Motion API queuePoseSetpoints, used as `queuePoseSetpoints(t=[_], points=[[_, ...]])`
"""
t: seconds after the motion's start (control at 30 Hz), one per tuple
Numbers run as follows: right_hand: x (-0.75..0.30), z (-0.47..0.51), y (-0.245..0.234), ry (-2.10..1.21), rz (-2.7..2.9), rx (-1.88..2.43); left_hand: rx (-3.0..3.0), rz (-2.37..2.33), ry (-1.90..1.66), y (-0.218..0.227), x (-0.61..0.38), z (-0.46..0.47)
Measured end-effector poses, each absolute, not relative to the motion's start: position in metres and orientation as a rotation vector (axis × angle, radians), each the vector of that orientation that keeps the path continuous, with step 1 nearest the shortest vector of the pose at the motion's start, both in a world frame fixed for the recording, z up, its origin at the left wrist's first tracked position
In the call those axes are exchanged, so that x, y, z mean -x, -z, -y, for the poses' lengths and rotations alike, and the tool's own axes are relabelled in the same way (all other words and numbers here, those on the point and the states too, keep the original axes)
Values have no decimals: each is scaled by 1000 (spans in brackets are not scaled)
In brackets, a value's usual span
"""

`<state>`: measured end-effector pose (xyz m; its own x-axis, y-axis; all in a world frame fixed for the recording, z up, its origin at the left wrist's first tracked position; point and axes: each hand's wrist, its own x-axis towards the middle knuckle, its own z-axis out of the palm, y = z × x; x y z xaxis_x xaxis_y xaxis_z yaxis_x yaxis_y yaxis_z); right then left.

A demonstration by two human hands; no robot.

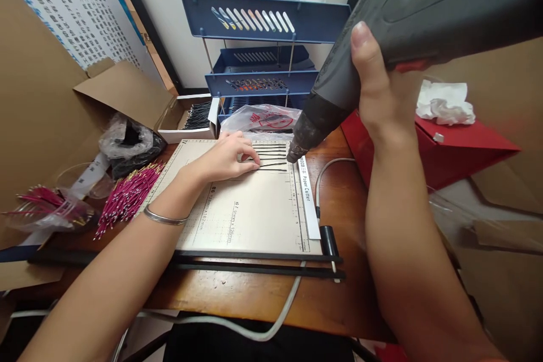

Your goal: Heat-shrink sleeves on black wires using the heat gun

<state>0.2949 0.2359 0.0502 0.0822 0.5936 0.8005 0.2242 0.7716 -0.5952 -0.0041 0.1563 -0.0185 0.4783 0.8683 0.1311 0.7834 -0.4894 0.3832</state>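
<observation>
My right hand (377,85) is wrapped around a dark grey heat gun (335,79), thumb along its side. The gun tilts down to the left, its nozzle close to the right ends of several thin black wires (272,153). They lie side by side on the cream board of a paper cutter (250,209). My left hand (229,158), with a metal bangle on its wrist, rests on the board. Its thumb and forefinger are pinched on the left end of one black wire near the front of the row. The other fingers partly hide the wires' left ends.
Bundles of magenta wires (129,192) lie left of the board. Behind are an open white box (189,119) of black wires and a blue tiered rack (263,20). A red box (462,147) with crumpled tissue stands right. A grey cable (271,331) loops past the table's front edge.
</observation>
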Motion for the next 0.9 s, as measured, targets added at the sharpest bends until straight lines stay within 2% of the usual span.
queuePoseSetpoints(t=[0.5,0.7,0.9], points=[[-288,-231,-50,-231,1511,830,-2581,-1423,-426,18,1,-155],[-285,-230,-52,-279,1444,687,-2573,-1424,-469,18,0,-155],[-292,-234,-49,-260,1532,841,-2517,-1429,-477,20,0,-156]])
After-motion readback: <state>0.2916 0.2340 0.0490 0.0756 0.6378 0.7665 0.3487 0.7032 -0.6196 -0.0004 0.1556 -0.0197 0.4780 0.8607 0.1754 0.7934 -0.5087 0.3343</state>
